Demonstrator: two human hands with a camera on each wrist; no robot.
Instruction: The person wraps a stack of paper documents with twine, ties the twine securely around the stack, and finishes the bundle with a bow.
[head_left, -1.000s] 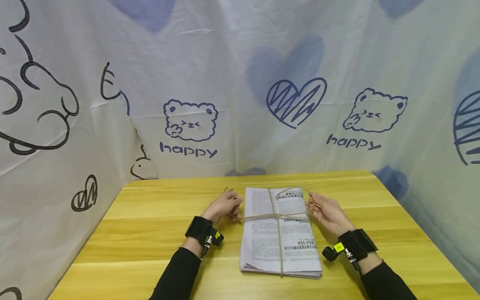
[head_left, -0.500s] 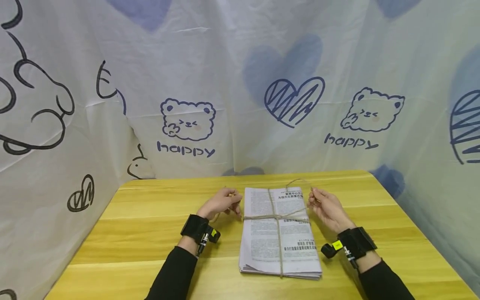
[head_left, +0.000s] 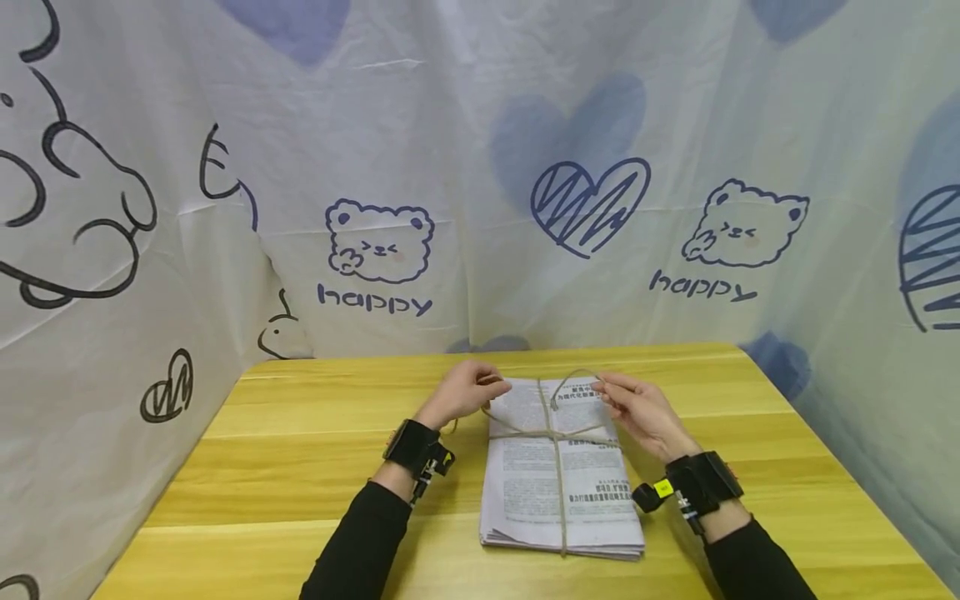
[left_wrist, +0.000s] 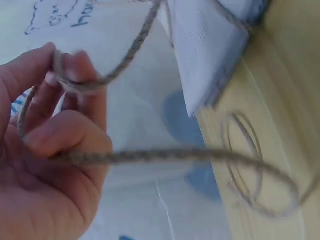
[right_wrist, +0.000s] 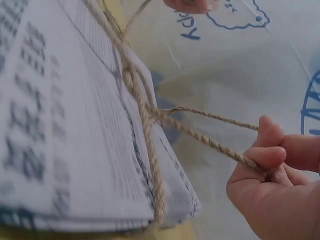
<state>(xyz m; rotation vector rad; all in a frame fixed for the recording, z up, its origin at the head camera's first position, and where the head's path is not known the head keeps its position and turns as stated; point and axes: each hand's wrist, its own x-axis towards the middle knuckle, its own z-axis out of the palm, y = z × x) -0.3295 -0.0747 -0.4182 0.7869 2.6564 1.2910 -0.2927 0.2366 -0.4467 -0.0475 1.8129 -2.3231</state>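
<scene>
A stack of folded newspapers [head_left: 521, 500] lies on the table, bound lengthwise and crosswise with twine [head_left: 559, 492] that crosses near its middle. My left hand [head_left: 461, 392] is over the stack's far left corner and holds one loose length of the twine. In the left wrist view that twine [left_wrist: 150, 156] runs between thumb and fingers, and a slack loop of it hangs beside the stack. My right hand [head_left: 648, 417], at the far right corner, pinches the other length. Two strands [right_wrist: 210, 141] run from the crossing to those fingers in the right wrist view.
The yellow wood-grain table [head_left: 300, 450] extends on both sides of the stack. White cloth [head_left: 480, 167] printed with bears and hearts hangs behind it and at both sides. A black strap with a small camera [head_left: 693, 492] sits on each wrist.
My left hand has moved right and away from me, from beside the stack to over its far left corner. The right hand has shifted slightly left and inward, still pinching twine.
</scene>
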